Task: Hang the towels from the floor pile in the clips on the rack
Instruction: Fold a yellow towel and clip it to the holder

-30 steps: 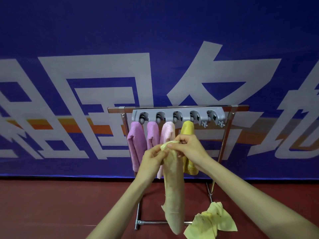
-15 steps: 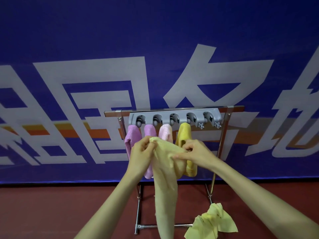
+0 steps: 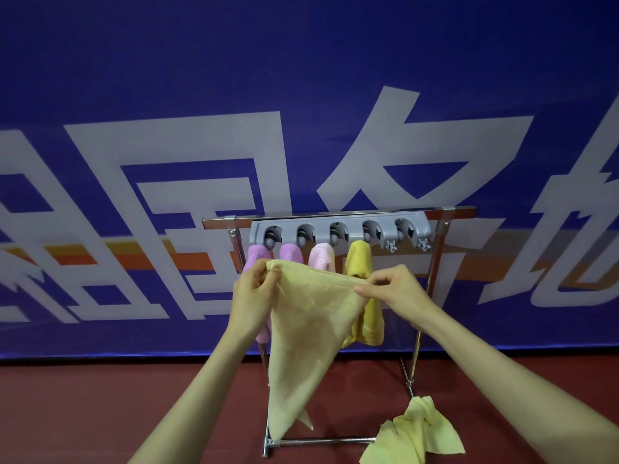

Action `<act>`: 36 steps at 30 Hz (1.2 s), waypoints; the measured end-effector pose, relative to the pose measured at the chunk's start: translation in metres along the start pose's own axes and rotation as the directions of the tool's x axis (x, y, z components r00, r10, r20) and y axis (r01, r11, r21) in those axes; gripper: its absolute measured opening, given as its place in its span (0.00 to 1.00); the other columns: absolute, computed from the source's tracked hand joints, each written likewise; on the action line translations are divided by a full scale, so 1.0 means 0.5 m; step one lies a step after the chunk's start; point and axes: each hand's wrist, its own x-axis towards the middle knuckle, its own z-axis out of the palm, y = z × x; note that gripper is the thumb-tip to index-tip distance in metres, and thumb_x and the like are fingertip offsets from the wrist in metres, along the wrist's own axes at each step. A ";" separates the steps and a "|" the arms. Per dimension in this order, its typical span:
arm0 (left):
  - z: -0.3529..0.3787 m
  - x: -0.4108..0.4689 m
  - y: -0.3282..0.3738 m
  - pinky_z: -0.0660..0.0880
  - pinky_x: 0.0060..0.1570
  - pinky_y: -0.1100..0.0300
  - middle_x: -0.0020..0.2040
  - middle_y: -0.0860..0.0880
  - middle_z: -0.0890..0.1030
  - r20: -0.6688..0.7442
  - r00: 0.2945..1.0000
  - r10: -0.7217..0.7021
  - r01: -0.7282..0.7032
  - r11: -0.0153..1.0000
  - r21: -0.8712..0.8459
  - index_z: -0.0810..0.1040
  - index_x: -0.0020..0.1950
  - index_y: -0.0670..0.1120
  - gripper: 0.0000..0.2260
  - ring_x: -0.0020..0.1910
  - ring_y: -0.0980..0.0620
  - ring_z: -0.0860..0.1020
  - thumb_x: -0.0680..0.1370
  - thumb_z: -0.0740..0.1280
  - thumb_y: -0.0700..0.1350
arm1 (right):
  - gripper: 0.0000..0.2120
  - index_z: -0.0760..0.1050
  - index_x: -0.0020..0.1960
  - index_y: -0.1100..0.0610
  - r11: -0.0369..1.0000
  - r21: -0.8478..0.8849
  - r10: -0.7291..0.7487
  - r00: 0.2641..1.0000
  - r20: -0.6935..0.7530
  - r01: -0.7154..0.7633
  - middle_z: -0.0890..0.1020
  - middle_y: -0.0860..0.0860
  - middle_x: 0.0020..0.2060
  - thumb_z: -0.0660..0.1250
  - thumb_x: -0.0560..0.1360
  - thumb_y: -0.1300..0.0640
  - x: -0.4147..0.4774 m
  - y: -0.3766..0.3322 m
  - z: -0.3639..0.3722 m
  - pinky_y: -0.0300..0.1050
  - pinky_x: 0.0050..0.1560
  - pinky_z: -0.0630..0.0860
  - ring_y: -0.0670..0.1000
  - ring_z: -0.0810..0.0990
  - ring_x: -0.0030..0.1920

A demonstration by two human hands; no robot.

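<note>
My left hand point(image 3: 254, 289) and right hand point(image 3: 398, 293) each pinch a top corner of the pale towel point(image 3: 311, 329), which is spread in front of the rack point(image 3: 217, 222). Held this wide, I judge it may not bunch into the free clip point(image 3: 407, 231), or may brush the yellow towel point(image 3: 360, 262) loose. Open room lies rightward, short of the post point(image 3: 432, 279).

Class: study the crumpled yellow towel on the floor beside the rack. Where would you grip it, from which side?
Pinch the raised peak of the crumpled yellow towel, from above and the right. It lies heaped with that peak seemingly standing up, and the base bar and leg of the rack crowd its left and rear.
</note>
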 end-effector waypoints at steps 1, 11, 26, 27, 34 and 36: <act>-0.001 0.003 -0.003 0.64 0.36 0.57 0.34 0.44 0.71 -0.006 1.000 0.006 -0.006 1.000 0.016 0.74 0.44 0.35 0.15 0.35 0.52 0.67 0.75 0.59 0.48 | 0.09 0.81 0.33 0.62 0.999 0.037 0.002 1.000 0.003 -0.002 0.81 0.58 0.30 0.75 0.69 0.58 0.002 -0.003 0.003 0.50 0.41 0.72 0.50 0.75 0.34; -0.004 0.015 -0.030 0.69 0.34 0.71 0.32 0.55 0.78 -0.018 1.000 0.018 -0.018 1.000 0.022 0.78 0.41 0.44 0.07 0.33 0.63 0.74 0.78 0.67 0.44 | 0.12 0.71 0.38 0.58 0.966 0.260 0.015 0.997 -0.075 0.005 0.71 0.55 0.31 0.73 0.68 0.68 0.015 -0.036 0.013 0.39 0.34 0.66 0.50 0.68 0.33; 0.042 -0.004 -0.031 0.72 0.36 0.69 0.35 0.45 0.82 0.088 0.996 0.017 -0.018 1.000 0.009 0.80 0.45 0.44 0.07 0.34 0.59 0.76 0.79 0.65 0.44 | 0.10 0.78 0.43 0.56 0.979 0.117 0.159 0.986 0.053 -0.164 0.74 0.53 0.37 0.69 0.67 0.70 0.024 -0.014 -0.022 0.41 0.36 0.71 0.49 0.72 0.37; 0.045 -0.006 -0.030 0.72 0.37 0.65 0.35 0.43 0.81 0.100 0.995 0.025 -0.026 1.000 0.010 0.80 0.45 0.44 0.07 0.35 0.58 0.75 0.79 0.65 0.44 | 0.12 0.78 0.46 0.57 0.978 0.107 0.171 0.980 0.099 -0.182 0.74 0.53 0.38 0.68 0.68 0.71 0.022 -0.015 -0.023 0.38 0.35 0.71 0.48 0.72 0.37; 0.049 -0.010 -0.022 0.71 0.37 0.59 0.35 0.37 0.78 0.087 0.996 0.032 -0.033 0.999 0.001 0.79 0.44 0.45 0.06 0.35 0.53 0.73 0.79 0.65 0.44 | 0.21 0.73 0.55 0.55 0.969 0.090 0.174 0.897 0.406 -0.228 0.80 0.58 0.52 0.67 0.66 0.72 0.007 -0.023 -0.029 0.39 0.41 0.72 0.48 0.75 0.41; 0.051 -0.007 -0.019 0.70 0.37 0.61 0.36 0.36 0.78 0.063 0.998 0.023 -0.022 1.000 -0.009 0.79 0.44 0.45 0.06 0.36 0.53 0.73 0.79 0.65 0.43 | 0.23 0.72 0.57 0.55 0.981 0.080 0.121 0.879 0.461 -0.177 0.80 0.54 0.51 0.64 0.67 0.75 0.001 -0.038 -0.024 0.39 0.42 0.70 0.46 0.75 0.41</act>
